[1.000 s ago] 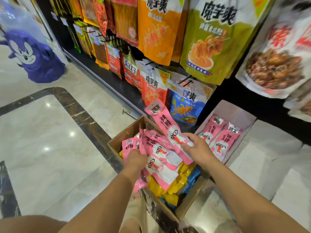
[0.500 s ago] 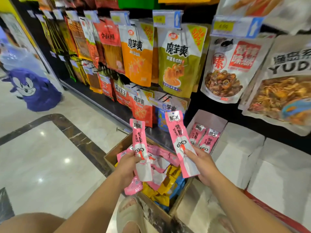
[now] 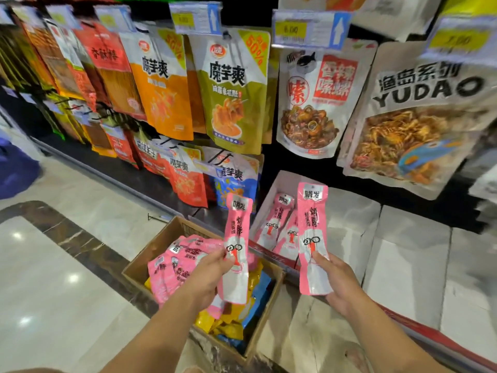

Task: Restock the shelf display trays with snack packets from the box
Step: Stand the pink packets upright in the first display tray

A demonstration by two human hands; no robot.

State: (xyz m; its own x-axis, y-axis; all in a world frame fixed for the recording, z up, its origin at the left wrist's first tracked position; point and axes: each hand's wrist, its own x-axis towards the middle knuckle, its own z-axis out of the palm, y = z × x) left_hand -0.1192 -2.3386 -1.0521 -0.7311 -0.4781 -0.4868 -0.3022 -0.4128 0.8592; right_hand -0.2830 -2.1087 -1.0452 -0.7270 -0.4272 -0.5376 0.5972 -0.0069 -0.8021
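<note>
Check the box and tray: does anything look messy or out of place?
Nothing looks spilled or damaged. Only the box looks untidy: its packets lie in a loose jumble, pink ones over yellow and blue.

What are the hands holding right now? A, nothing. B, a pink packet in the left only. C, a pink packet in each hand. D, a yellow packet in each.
C: the left hand grips the left pink packet above the cardboard box, and the right hand grips the right pink packet.
</note>
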